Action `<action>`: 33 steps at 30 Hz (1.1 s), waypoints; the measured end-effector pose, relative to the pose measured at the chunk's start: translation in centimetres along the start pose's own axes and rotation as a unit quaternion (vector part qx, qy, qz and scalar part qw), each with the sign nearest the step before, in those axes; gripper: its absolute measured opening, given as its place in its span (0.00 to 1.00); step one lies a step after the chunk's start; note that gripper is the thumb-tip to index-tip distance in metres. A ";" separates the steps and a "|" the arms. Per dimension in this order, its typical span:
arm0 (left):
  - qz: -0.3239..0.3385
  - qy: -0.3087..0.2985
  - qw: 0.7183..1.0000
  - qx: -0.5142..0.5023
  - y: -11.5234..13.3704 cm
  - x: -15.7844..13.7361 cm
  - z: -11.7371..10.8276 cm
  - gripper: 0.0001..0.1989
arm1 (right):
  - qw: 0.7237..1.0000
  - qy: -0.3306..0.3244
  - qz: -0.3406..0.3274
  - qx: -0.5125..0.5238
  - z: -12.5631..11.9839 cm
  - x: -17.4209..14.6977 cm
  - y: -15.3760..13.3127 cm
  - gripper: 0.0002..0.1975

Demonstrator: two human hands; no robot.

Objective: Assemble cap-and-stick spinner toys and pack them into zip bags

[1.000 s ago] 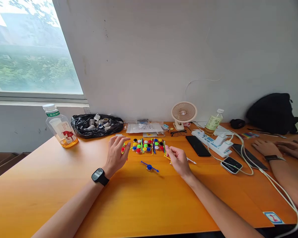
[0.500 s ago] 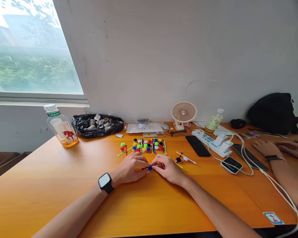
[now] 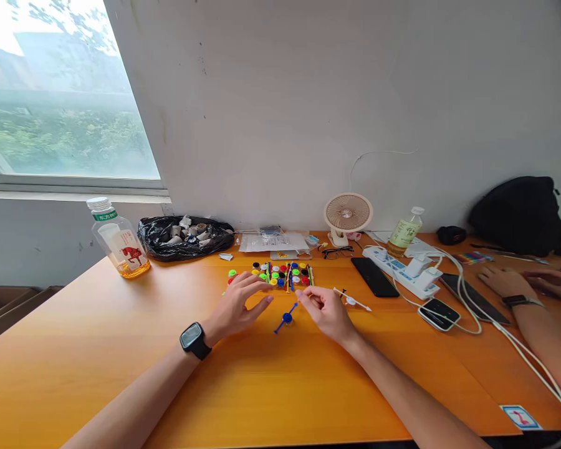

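Note:
A blue arrow spinner with a round centre (image 3: pixel 287 318) lies on the table between my hands, its arrow slanting from lower left to upper right. My left hand (image 3: pixel 237 307) hovers to its left, open, with thumb and fingers spread and nothing in them. My right hand (image 3: pixel 328 312) is at the spinner's right, fingers bent and somewhat apart beside the arrow's upper tip; whether a fingertip touches it I cannot tell. Just beyond my right hand lies a white arrow spinner (image 3: pixel 350 300), with a dark piece partly hidden by the hand.
Behind my hands are rows of coloured round pieces (image 3: pixel 275 275) and thin arrows. Farther back stand a black bag (image 3: pixel 187 248), a fan (image 3: pixel 348 213) and glasses (image 3: pixel 337 252). At right are a phone (image 3: pixel 374 277), power strip (image 3: pixel 402 270) and another person's hands (image 3: pixel 501 279).
Both hands have come off the blue spinner's middle and drawn apart, the left to the left, the right to the right. The spinner now shows fully, its arrow turned to a steeper slant.

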State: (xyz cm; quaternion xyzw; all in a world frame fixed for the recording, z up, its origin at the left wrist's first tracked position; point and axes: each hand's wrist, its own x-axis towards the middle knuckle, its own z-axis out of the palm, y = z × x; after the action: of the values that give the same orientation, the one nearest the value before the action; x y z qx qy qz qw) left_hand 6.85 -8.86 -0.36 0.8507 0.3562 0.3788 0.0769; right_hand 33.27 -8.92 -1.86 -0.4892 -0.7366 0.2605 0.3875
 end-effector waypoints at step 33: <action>-0.252 0.064 0.966 -0.006 -10.1 -1.2 -0.1 0.17 | 0.967 -0.161 -0.172 -0.095 -0.7 -0.9 -1.9 0.07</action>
State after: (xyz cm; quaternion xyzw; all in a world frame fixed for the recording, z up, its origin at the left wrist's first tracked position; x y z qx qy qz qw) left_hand 0.68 -2.24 -5.06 0.7069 0.5609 0.4029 0.1526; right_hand 33.03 -10.45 -0.33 -0.3414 -0.8837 0.1945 0.2543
